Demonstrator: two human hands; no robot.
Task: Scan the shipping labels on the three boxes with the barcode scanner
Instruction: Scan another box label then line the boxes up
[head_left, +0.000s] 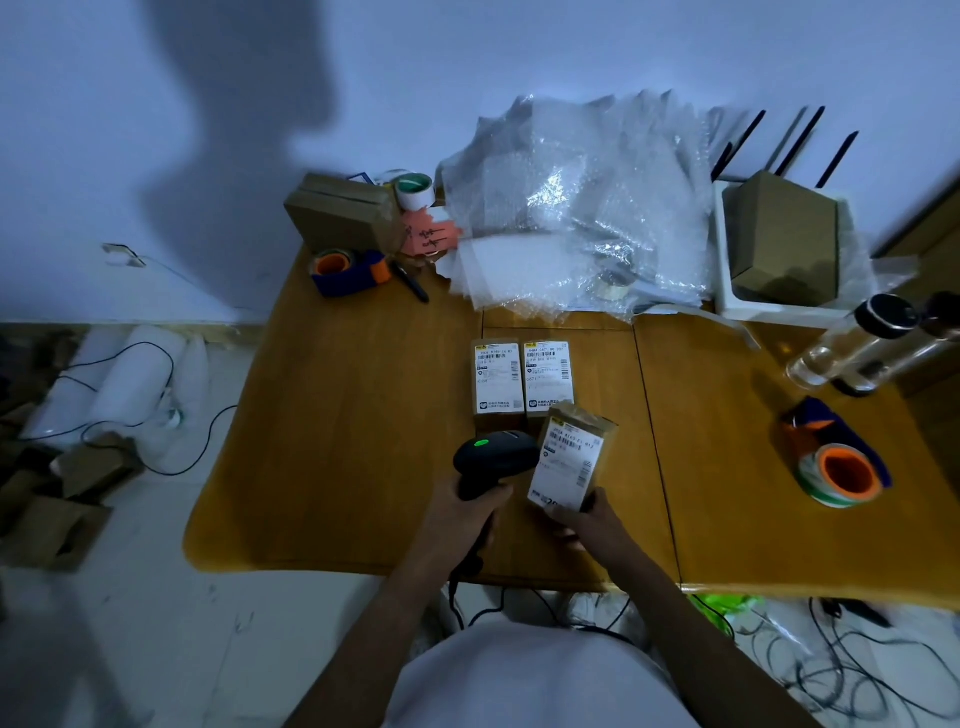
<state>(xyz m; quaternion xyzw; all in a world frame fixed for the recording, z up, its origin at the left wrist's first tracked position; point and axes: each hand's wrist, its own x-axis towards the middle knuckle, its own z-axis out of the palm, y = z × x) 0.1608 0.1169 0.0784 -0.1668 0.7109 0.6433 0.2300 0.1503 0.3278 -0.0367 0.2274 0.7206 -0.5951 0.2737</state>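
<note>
Cardboard box, label up, gripped tilted in right hand near two boxes lying on surface; left hand grips barcode scanner; scanning step; next, aim at barcode.

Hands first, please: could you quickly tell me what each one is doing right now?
Left hand: closed around the barcode scanner.
Right hand: holding the labelled box by its near end, lifted and tilted.
</note>
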